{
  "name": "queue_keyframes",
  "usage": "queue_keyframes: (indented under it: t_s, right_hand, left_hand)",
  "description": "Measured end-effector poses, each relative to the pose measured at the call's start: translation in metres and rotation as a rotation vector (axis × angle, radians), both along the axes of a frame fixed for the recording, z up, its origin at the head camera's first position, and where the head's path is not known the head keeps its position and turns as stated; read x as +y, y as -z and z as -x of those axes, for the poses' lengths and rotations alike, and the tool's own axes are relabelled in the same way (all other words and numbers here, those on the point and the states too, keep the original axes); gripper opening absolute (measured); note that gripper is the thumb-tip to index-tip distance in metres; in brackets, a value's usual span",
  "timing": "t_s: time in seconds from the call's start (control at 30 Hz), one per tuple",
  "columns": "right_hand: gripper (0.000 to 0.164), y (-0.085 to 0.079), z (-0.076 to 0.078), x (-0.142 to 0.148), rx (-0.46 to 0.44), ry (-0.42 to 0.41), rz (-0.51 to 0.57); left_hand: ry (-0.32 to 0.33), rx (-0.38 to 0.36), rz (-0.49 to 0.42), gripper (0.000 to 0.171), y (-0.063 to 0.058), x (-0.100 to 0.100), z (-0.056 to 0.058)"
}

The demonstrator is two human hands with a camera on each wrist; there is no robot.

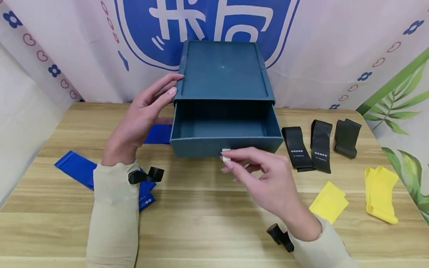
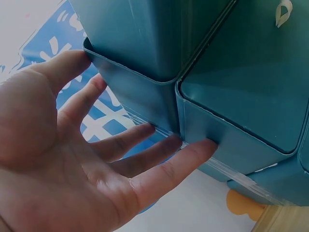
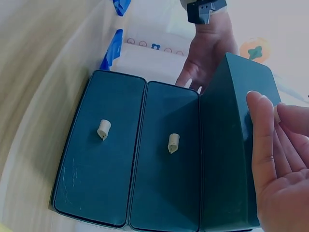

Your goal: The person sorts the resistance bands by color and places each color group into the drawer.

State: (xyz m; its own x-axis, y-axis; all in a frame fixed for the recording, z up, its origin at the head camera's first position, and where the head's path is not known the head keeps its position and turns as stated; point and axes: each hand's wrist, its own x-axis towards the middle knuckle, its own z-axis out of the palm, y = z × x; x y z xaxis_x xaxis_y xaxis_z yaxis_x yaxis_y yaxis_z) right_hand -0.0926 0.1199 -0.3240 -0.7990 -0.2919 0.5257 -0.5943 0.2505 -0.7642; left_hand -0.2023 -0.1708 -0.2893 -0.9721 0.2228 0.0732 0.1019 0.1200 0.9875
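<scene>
A dark teal drawer cabinet (image 1: 221, 73) stands on the table, its top drawer (image 1: 195, 147) pulled out and bare inside. My right hand (image 1: 267, 177) pinches the small white pull tab (image 1: 226, 154) on that drawer's front between thumb and forefinger. With fingers spread, my left hand (image 1: 139, 110) rests its fingertips against the cabinet's left side. In the left wrist view the fingers (image 2: 169, 169) reach along the stacked teal sides. Two lower drawers (image 3: 169, 193) are closed in the right wrist view, each with a white pull tab (image 3: 174, 143).
Several folded black bands (image 1: 321, 145) lie right of the cabinet, with yellow bands (image 1: 380, 193) nearer on that side. Blue bands (image 1: 76, 169) lie at the left, partly hidden by my left arm. A printed curtain (image 1: 313, 46) hangs behind the wooden table (image 1: 202, 230).
</scene>
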Motion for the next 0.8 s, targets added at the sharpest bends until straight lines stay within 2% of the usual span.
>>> queue_keyframes:
  t_s: [0.17, 0.43, 0.8]
  right_hand:
    - [0.024, 0.002, -0.007, 0.001, 0.045, -0.019, 0.01]
    - [0.025, 0.002, -0.019, 0.003, 0.051, -0.07, 0.02]
    - [0.029, 0.004, -0.025, 0.004, 0.106, -0.113, 0.042]
  left_hand:
    - [-0.006, -0.003, -0.006, 0.047, -0.001, 0.001, -0.001]
    - [-0.028, 0.002, 0.012, 0.046, 0.0, 0.002, -0.002]
    - [-0.026, 0.003, 0.026, 0.046, 0.0, 0.002, -0.003]
